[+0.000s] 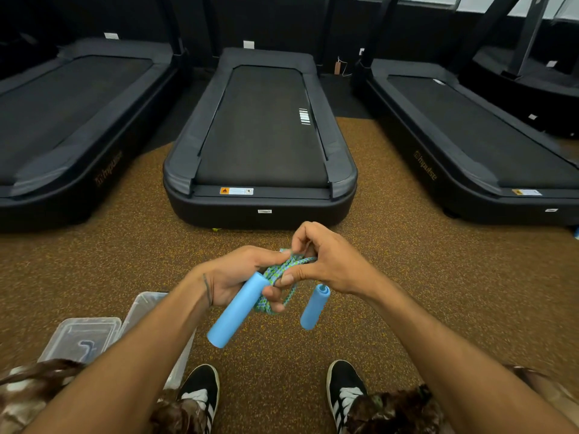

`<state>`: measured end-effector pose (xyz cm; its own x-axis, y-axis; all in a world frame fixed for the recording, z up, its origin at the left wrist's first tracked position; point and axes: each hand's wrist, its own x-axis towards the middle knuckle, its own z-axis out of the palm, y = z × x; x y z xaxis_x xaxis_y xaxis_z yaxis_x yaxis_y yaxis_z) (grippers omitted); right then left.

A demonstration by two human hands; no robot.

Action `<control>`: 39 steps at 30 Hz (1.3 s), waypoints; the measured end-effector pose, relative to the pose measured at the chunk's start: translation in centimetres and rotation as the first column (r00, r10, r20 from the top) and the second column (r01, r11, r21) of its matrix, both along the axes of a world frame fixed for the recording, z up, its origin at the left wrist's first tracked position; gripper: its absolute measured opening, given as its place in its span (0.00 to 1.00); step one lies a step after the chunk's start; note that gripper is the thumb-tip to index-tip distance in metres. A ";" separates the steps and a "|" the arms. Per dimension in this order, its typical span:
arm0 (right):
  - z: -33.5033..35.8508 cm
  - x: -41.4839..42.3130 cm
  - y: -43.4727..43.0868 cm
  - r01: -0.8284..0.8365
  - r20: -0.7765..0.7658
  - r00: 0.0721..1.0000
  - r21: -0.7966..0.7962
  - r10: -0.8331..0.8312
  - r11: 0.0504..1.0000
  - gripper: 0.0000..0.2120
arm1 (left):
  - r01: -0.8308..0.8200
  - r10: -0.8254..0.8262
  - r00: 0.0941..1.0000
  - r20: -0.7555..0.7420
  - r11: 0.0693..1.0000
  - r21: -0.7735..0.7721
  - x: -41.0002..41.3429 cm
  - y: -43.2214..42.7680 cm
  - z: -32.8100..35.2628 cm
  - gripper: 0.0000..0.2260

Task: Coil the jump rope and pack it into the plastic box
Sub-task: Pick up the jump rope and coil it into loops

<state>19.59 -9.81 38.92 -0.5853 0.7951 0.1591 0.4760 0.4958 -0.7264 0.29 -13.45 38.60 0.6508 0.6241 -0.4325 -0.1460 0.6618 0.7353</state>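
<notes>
Left hand clamps the coiled jump rope and one blue handle, right hand pinching the wrap above the floor; cinch tight before reaching the plastic box lower left.

Single head view: you look forward and down, hands close, floor and treadmills beyond.

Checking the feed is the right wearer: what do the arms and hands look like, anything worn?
Both forearms are bare, no sleeves or gloves. The left hand has a thin dark band at its wrist; the right hand shows nothing worn. No rings visible.
</notes>
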 end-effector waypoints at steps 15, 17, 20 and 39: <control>0.1 0.2 1.1 -0.153 -0.079 0.988 -0.479 0.131 0.864 0.14 | 0.330 -0.341 0.939 0.042 0.930 0.163 -2.1 0.8 -0.4 0.26; 0.1 0.3 0.9 -0.130 -0.107 0.990 -0.466 0.090 0.875 0.13 | 0.294 -0.294 0.955 -0.035 0.928 0.227 -2.0 1.0 -0.5 0.19; 0.0 0.6 0.8 -0.117 -0.155 0.987 -0.475 0.049 0.872 0.10 | 0.166 -0.151 0.986 -0.072 0.940 0.298 -1.8 0.9 -0.5 0.09; -0.9 1.5 0.8 -0.131 -0.347 0.931 -0.614 -0.116 0.778 0.06 | 0.077 0.026 0.978 -0.207 0.877 0.474 -1.2 1.4 0.2 0.10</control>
